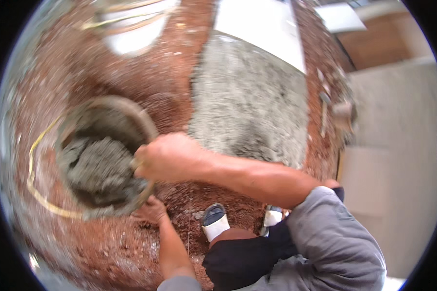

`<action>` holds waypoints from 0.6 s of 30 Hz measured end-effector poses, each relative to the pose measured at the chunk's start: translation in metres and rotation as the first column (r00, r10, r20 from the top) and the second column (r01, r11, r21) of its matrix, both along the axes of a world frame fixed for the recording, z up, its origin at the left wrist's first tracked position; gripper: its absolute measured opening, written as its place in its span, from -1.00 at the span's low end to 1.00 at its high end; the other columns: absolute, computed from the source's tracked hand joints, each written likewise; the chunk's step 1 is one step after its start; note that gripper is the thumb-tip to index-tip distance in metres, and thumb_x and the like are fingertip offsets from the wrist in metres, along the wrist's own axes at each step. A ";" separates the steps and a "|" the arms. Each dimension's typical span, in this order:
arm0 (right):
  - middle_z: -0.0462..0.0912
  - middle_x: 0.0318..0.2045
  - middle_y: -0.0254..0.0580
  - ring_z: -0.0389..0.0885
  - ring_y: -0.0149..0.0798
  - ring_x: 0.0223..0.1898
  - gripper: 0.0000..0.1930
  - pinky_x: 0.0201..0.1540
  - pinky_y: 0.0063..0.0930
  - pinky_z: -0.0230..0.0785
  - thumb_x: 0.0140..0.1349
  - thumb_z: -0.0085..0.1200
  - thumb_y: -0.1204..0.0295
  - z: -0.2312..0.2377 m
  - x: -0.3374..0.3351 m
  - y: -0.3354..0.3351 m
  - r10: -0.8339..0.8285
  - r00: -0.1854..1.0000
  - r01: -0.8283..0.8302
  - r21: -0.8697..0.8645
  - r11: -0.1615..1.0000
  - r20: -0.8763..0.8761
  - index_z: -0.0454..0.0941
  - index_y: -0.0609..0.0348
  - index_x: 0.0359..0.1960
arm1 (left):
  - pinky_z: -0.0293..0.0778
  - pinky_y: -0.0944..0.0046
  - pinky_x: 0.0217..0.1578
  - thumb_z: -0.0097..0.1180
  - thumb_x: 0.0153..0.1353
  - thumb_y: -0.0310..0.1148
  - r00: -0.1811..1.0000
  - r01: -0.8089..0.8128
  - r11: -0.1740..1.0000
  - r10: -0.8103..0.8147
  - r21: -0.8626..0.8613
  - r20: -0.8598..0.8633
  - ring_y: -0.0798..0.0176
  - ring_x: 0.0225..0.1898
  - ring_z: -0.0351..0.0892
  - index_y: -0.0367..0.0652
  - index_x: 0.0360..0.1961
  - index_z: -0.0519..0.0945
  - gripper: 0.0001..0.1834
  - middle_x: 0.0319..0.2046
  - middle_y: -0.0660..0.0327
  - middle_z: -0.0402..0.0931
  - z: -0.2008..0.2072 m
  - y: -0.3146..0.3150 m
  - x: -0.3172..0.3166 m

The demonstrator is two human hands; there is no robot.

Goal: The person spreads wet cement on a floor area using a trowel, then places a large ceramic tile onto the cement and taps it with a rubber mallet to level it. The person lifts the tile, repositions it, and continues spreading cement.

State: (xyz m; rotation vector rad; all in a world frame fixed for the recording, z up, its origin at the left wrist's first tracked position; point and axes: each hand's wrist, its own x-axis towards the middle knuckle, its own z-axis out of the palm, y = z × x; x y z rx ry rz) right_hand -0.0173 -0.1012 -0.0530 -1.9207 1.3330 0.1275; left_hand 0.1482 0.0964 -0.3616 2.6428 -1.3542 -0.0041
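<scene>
A round bucket [145, 121], its rim and walls smeared with cement, stands at the left, tilted a little. Inside lies a heap of wet grey mortar [102, 162]. Over the bucket's right rim, my right hand [167, 157] is closed around a short pale handle [135, 164]; motion blur hides what kind of tool it belongs to. My left hand [151, 210] is at the bucket's near lower side, its fingers against the wall and partly hidden. A yellowish bucket handle [32, 169] hangs down on the far left side.
Ahead lies a strip of grey mortar [250, 92] on reddish soil [126, 247], with a white panel [262, 31] on its far part. A hammer-like tool [324, 111] and a small pot-shaped container [344, 116] are at right. White sacks or sheets [136, 34] lie far left.
</scene>
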 end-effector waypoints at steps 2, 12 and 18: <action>0.65 -0.52 0.04 0.67 0.08 -0.39 -0.67 -0.27 -0.07 0.53 0.12 0.04 0.12 0.005 -0.027 0.027 -0.130 0.974 0.133 -0.006 0.991 0.188 0.63 0.14 -0.36 | -0.30 -0.42 0.30 -0.42 0.30 0.32 0.999 -0.001 0.993 0.006 -0.118 0.042 -0.25 0.43 -0.13 -0.13 0.36 0.21 -0.15 0.41 -0.07 0.02 -0.005 -0.002 -0.001; 0.60 -0.45 -0.28 0.65 -0.16 -0.41 -0.68 -0.39 -0.26 0.53 0.08 0.20 0.15 0.023 -0.210 0.205 -0.486 0.863 0.503 -0.293 0.813 0.135 0.61 -0.03 -0.17 | -0.14 -0.36 0.30 -0.37 0.32 0.30 0.993 0.075 0.985 -0.060 -0.153 0.105 -0.06 0.46 -0.13 0.03 0.40 0.17 -0.22 0.45 0.15 -0.05 -0.011 -0.002 0.016; 0.59 -0.42 -0.30 0.56 -0.22 -0.49 -0.63 -0.41 -0.32 0.52 0.04 0.26 0.23 -0.026 -0.303 0.287 -0.592 0.776 0.361 -0.616 0.700 -0.218 0.58 -0.05 -0.08 | -0.14 -0.35 0.30 -0.45 0.33 0.32 0.993 0.020 0.998 -0.013 -0.058 0.118 -0.04 0.46 -0.12 0.03 0.40 0.17 -0.20 0.45 0.15 -0.03 -0.012 -0.007 0.022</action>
